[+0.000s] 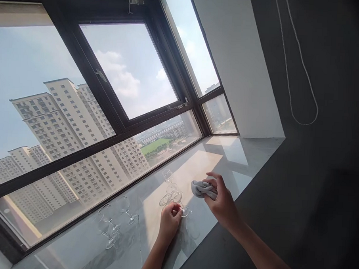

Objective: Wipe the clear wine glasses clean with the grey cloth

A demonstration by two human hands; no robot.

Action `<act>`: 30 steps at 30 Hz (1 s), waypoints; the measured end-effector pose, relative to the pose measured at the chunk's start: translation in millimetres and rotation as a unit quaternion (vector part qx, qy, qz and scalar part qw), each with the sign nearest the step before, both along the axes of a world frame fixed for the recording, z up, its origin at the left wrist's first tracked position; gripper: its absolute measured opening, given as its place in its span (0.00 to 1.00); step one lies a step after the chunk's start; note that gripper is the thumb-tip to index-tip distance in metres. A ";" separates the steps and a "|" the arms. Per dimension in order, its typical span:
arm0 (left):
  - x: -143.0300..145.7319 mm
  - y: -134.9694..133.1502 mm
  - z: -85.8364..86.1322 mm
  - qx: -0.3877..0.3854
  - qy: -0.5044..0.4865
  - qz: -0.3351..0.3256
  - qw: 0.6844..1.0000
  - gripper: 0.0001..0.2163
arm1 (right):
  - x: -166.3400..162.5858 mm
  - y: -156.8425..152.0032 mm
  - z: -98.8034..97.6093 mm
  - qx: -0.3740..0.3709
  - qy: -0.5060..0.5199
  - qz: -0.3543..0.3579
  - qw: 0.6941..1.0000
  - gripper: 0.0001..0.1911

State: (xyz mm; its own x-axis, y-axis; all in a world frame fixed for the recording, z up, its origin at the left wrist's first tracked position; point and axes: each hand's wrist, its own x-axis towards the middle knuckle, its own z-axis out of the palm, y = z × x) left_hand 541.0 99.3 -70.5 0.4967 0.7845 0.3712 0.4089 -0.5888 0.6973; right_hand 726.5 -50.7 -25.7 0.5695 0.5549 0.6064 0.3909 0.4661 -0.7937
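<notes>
My left hand [169, 223] pinches the stem of a clear wine glass [182, 208] standing on the marble window sill [202, 163]. Just beyond it stands a small cluster of other clear stemmed glasses [169, 187]. My right hand [221, 199] hovers to the right of them, closed on a crumpled grey cloth [202, 188] held just above the sill. The cloth is apart from the glasses.
Several more clear glasses [111, 224] stand further left on the sill, close to the window. A dark-framed window [120, 128] runs along the sill's far side. A dark wall with a hanging bead cord [301, 64] is at the right.
</notes>
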 end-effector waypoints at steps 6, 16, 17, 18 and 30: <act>-3.1 -7.0 2.6 0.053 0.038 -0.028 0.997 0.06 | -0.5 -0.2 -0.7 -0.002 -0.007 0.000 1.000 0.27; -3.4 -15.7 11.3 0.127 0.184 -0.077 0.972 0.21 | -2.2 0.1 -4.5 -0.006 -0.004 0.022 1.000 0.29; -3.5 -14.8 11.3 0.126 0.196 -0.070 0.970 0.22 | -2.4 0.4 -4.9 -0.007 -0.005 0.024 1.000 0.29; -3.5 -13.9 10.9 0.124 0.207 -0.062 0.969 0.22 | -2.5 0.9 -5.3 -0.007 -0.006 0.025 1.000 0.29; -3.8 -8.5 6.4 0.098 0.258 -0.046 0.960 0.23 | -5.7 3.0 -5.2 -0.001 -0.018 0.020 1.000 0.30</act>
